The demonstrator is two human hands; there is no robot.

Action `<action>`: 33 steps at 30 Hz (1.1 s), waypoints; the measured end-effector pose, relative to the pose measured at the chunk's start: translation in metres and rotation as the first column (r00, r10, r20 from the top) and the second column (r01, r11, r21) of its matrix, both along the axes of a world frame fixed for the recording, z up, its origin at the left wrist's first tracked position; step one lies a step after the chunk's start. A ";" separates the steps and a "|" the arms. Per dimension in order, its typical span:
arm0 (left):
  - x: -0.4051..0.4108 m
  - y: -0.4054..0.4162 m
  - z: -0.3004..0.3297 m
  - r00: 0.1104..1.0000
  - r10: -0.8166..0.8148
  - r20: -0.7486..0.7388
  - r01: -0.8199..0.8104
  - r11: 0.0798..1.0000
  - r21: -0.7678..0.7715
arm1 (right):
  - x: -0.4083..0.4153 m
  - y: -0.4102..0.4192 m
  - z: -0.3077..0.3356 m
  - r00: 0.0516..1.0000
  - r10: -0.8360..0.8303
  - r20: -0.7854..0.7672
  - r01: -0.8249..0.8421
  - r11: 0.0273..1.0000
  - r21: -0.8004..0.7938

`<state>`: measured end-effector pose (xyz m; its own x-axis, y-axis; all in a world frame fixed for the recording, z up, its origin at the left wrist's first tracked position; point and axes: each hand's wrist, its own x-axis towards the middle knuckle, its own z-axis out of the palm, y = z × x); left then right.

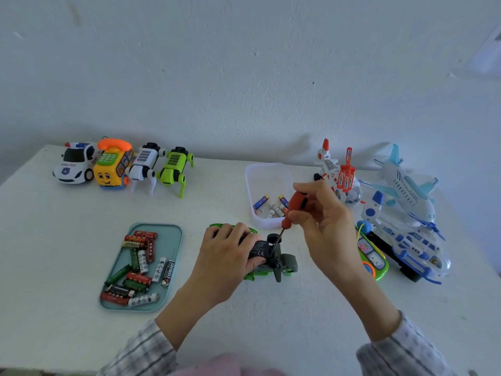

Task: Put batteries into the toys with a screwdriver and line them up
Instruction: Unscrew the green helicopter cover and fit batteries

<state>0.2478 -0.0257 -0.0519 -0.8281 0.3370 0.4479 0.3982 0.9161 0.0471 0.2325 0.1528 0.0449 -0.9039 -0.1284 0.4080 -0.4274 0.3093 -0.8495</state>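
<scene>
A green and grey toy vehicle (284,264) lies upside down at the table's middle, its black underside facing up. My left hand (230,248) presses down on it and grips its body. My right hand (322,215) holds a red-handled screwdriver (296,203) tilted, its thin shaft reaching down to the black underside. A teal tray (173,240) to the left holds several loose batteries. A clear tub (252,180) behind the toy holds a few smaller batteries.
A police car (73,165), a yellow phone toy (113,169), a white robot dog (145,166) and a green robot dog (174,169) stand in a row at the back left. Toy planes (406,191), a helicopter (339,175) and a green toy (374,256) crowd the right side.
</scene>
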 end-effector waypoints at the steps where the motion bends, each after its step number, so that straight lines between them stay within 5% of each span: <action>1: 0.000 0.000 0.000 1.000 -0.001 0.001 0.001 1.000 -0.002 | -0.002 0.003 0.000 0.999 0.021 0.033 -0.020 0.999 -0.030; 5: 0.000 0.001 0.000 1.000 0.004 -0.001 -0.004 1.000 -0.012 | -0.010 0.018 0.003 0.978 0.069 0.197 -0.020 0.970 -0.241; 9: -0.001 0.001 0.000 1.000 0.008 0.001 -0.008 1.000 -0.016 | -0.007 0.015 0.008 0.983 0.052 0.176 0.013 0.937 -0.348; 14: -0.001 0.001 0.000 1.000 0.005 0.004 -0.005 1.000 -0.017 | -0.016 0.014 0.005 0.984 0.061 0.170 -0.013 0.963 -0.270; 19: -0.003 0.002 0.002 1.000 0.017 0.019 -0.017 1.000 -0.019 | -0.017 0.008 -0.002 0.964 0.145 0.222 -0.039 0.906 -0.422; 24: -0.004 0.001 0.001 1.000 0.012 0.019 -0.012 1.000 -0.024 | -0.023 0.002 -0.002 0.990 0.042 0.135 0.008 0.936 -0.351; 33: -0.005 0.001 0.001 1.000 0.013 0.015 -0.013 0.999 -0.035 | -0.028 0.013 -0.001 0.964 0.176 0.198 -0.073 0.895 -0.440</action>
<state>0.2428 -0.0251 -0.0508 -0.8392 0.3413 0.4234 0.3859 0.9223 0.0214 0.2046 0.1656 0.0444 -0.9662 -0.1066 0.2345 -0.2181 -0.1464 -0.9649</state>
